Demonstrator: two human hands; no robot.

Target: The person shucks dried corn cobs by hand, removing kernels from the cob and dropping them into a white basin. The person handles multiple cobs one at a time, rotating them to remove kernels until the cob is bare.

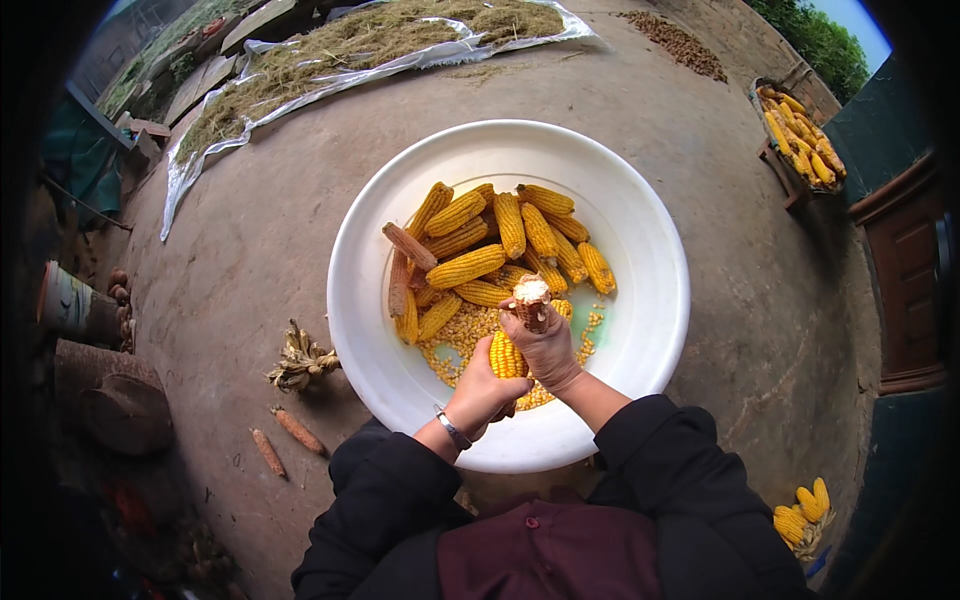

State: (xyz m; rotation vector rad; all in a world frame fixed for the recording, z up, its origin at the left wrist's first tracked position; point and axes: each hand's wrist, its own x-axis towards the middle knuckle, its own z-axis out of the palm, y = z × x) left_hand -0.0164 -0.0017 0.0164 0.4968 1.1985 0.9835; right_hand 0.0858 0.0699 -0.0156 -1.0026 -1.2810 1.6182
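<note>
My left hand [484, 391] grips a yellow corn ear [508, 355] over the near side of a large white plastic basin [637, 225]. In my right hand [549, 349] is a bare reddish corn cob [532, 304], its pale broken end facing up, held close against the ear. Beneath both hands, loose corn kernels [465, 328] cover part of the basin floor. Whole dried ears [466, 266] are heaped at the basin's far side. A stripped cob [409, 246] lies on the heap's left edge, with another just below it.
Two bare cobs [298, 430] and a bunch of dry husks [300, 358] lie on the concrete left of the basin. A basket of corn [802, 139] stands on a wooden stool at right. Dried plant matter [360, 45] covers a white sheet behind. More ears [802, 514] lie lower right.
</note>
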